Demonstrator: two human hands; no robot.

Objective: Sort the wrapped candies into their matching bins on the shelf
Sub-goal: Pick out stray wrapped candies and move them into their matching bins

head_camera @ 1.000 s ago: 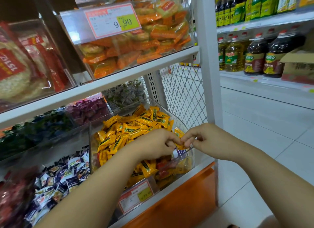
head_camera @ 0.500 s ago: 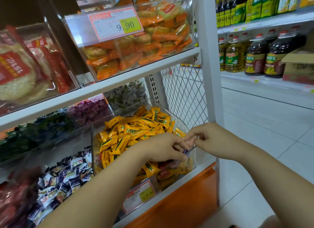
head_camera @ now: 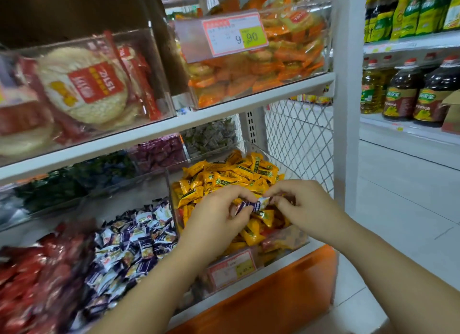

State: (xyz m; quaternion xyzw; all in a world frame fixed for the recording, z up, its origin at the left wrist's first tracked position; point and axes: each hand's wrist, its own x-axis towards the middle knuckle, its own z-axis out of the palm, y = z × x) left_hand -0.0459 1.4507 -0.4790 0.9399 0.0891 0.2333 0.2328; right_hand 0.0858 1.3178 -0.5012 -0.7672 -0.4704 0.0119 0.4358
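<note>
1. While our two hands meet over the clear bin (head_camera: 288, 245) of yellow candies (head_camera: 224, 178), we hold one purple-and-white wrapped candy (head_camera: 251, 205) between them.
2. Our left hand (head_camera: 219, 218) pinches the candy's left end with curled fingers.
3. Our right hand (head_camera: 307, 209), fingers also curled, pinches its right end.
4. We keep the candy just above the yellow heap, near the bin's front wall.
5. We see the matching purple-and-white pile (head_camera: 134, 241) in the next bin to the left, with red candies (head_camera: 37, 274) further left.
</note>
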